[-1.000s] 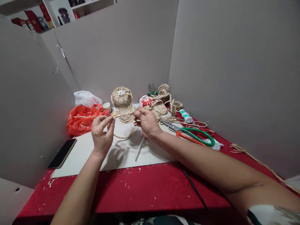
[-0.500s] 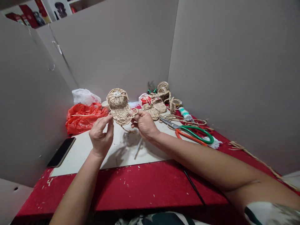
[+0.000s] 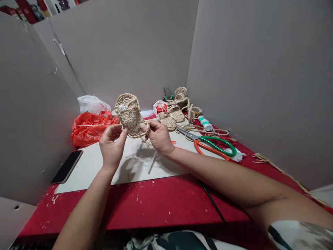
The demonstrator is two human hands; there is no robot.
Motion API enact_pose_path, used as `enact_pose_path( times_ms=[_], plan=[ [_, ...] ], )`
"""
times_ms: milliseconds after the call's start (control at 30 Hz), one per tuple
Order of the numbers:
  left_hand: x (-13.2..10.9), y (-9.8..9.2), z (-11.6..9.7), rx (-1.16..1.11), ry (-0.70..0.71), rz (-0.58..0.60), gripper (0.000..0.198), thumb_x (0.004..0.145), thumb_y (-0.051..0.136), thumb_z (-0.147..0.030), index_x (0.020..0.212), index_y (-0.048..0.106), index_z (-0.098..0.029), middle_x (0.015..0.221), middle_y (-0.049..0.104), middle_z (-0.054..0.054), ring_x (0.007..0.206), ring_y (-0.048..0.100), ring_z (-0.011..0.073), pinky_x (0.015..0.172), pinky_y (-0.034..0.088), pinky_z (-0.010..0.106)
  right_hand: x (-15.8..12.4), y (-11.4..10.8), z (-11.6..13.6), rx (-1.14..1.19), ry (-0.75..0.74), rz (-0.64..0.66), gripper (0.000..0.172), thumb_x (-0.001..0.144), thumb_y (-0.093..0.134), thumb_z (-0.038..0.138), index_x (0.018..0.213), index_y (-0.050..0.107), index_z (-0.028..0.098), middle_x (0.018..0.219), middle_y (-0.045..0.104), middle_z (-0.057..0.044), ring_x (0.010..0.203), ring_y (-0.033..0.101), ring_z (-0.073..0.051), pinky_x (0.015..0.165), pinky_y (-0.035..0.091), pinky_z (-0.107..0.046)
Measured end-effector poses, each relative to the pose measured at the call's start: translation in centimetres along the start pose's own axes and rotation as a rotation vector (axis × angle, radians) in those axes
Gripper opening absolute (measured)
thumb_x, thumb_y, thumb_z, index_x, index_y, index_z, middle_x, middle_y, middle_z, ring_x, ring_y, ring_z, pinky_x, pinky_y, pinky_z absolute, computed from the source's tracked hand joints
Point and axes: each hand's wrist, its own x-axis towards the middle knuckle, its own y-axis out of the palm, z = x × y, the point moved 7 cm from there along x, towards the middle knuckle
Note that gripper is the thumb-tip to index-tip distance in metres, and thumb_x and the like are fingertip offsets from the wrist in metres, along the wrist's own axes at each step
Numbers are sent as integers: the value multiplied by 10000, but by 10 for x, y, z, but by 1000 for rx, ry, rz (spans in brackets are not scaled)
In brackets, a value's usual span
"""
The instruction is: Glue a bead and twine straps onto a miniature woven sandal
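Both hands hold a small woven straw sandal (image 3: 129,114) up above the white board (image 3: 104,166). It carries a pale bead on its strap. My left hand (image 3: 111,147) pinches its lower left edge between thumb and fingers. The lower right edge is pinched by my right hand (image 3: 157,137), where a short loose straw end hangs down. The sandal stands tilted, sole towards me.
Green and orange scissors (image 3: 213,147) lie right of my right hand. More little straw sandals (image 3: 174,111) and cord sit at the back right, beside a small bottle (image 3: 205,123). A red plastic bag (image 3: 90,126) and a white one are back left. A black phone (image 3: 67,166) lies left.
The sandal rose off the table into both hands and tilted. The straw strand formerly stretched between my hands is gone from view. The camera dipped slightly.
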Motion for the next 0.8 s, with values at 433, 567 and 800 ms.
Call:
enact_pose_path(
  times_ms=[433, 567, 800],
  plan=[
    [-1, 1, 15, -238, -260, -67, 149, 627, 777, -206, 725, 684, -143, 685, 667, -1, 611, 578, 93, 641, 486, 235, -4, -3, 0, -128, -88, -17, 353, 740, 682, 513, 693, 614, 170, 657, 519, 9, 533, 461, -96, 445, 391, -219],
    [-2, 6, 23, -318, -317, -53, 168, 599, 784, -189, 711, 665, -149, 682, 657, -6, 622, 573, 93, 653, 483, 239, -6, -1, -3, -141, -67, -8, 359, 741, 678, 520, 691, 612, 171, 657, 509, 10, 537, 453, -97, 443, 388, -218],
    [-4, 8, 31, -327, -335, -58, 188, 585, 792, -210, 673, 636, -151, 664, 623, -18, 640, 553, 89, 682, 463, 237, -6, 1, -5, -89, -28, 9, 395, 711, 689, 555, 669, 607, 170, 616, 491, 27, 513, 436, -89, 446, 393, -220]
  ],
)
